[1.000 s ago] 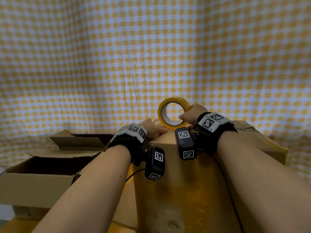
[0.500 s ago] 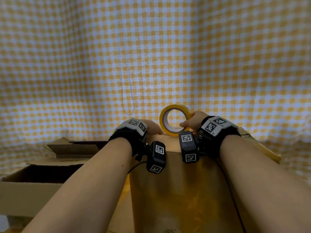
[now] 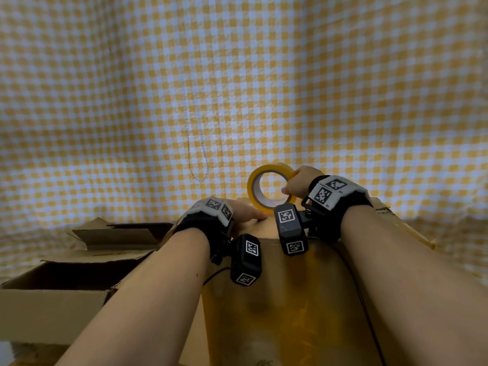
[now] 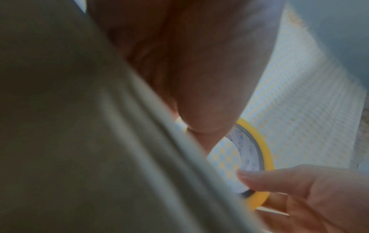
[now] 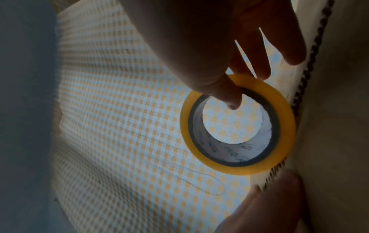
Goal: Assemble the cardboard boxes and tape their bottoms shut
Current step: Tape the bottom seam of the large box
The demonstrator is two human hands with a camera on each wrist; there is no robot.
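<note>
The right hand (image 3: 299,184) pinches the yellow ring-shaped tape roll (image 3: 269,189) at the brown cardboard box's (image 3: 285,299) far edge; the left hand (image 3: 244,212) presses flat, fingers straight, on its top.

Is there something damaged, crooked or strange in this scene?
Nothing serious. The open box at the left has bent, creased flaps. The right hand holds the tape roll on the box; the left hand presses its top.
</note>
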